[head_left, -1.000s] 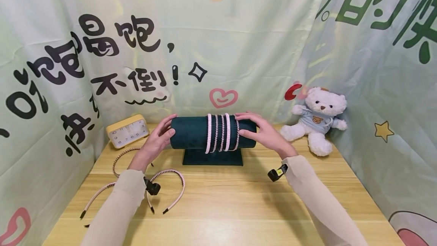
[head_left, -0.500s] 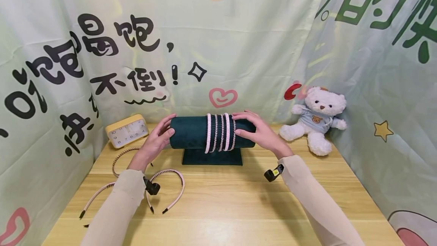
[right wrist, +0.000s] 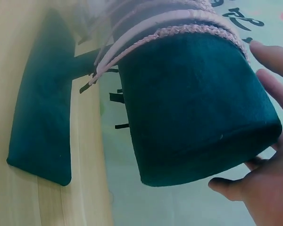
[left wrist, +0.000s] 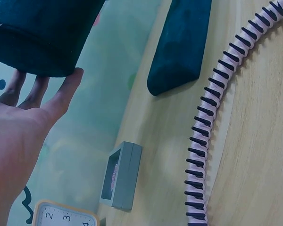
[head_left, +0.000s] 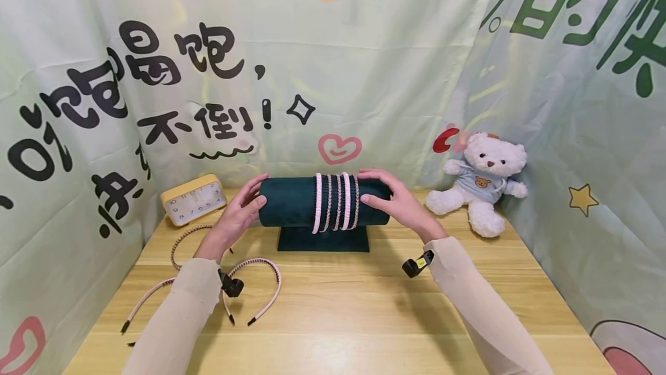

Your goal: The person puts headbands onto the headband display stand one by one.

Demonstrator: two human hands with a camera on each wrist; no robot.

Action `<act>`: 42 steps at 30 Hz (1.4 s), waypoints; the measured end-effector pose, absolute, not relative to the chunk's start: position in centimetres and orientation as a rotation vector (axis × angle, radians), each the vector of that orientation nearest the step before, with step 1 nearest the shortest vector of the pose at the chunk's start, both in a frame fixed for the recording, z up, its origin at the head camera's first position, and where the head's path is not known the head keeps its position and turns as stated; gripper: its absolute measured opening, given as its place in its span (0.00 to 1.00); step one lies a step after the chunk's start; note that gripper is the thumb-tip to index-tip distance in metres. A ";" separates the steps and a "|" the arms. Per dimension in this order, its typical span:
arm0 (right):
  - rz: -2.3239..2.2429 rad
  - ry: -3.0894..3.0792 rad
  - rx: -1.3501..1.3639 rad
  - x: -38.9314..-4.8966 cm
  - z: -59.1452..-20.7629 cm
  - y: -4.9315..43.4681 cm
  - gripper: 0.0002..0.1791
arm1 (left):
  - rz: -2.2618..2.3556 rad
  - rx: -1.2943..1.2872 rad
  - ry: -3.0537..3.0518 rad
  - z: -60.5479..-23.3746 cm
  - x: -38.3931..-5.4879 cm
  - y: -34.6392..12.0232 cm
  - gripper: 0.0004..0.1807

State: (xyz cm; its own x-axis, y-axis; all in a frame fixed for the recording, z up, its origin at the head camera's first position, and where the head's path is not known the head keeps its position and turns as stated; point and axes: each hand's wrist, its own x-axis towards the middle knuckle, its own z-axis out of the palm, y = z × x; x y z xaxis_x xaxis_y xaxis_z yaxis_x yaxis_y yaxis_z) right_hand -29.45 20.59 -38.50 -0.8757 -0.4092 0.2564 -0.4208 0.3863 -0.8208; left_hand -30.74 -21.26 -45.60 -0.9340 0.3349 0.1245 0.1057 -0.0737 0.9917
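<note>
Head view: right hand (head_left: 398, 201) edged slightly right.

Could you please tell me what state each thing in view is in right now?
Left hand: open, fingers on the stand's left end.
Right hand: open, resting on the stand's right end.
Stand: upright on the table, carrying five headbands.
Loose headbands: lying flat on the table.
Clock: leaning back.
Teddy bear: sitting upright.

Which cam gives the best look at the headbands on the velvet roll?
Head view: all five headbands show side by side around the dark green roll, beside the right hand. Right wrist shows them only partly, close and blurred. Left wrist shows none on the roll.
</note>
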 end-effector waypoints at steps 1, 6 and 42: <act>1.576 -2.595 0.772 -29.5 -38.6 20.7 0.28 | 2.135 0.487 2.022 -45.6 -30.7 -21.3 0.33; 1.637 -2.575 0.687 -29.8 -39.2 21.3 0.30 | 2.123 0.482 2.031 -45.6 -30.8 -21.3 0.34; 1.860 -2.503 0.672 -30.5 -42.3 23.1 0.33 | 2.127 0.512 2.034 -45.9 -31.0 -21.4 0.33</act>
State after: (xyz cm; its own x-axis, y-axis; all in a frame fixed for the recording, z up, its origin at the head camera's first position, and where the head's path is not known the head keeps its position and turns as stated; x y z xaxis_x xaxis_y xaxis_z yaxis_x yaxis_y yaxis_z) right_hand -30.51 23.10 -42.30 -0.9100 -0.3587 0.2079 -0.3025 0.2317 -0.9246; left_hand -31.03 -21.39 -45.88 -0.9296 0.3419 0.1378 0.1224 -0.0664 0.9903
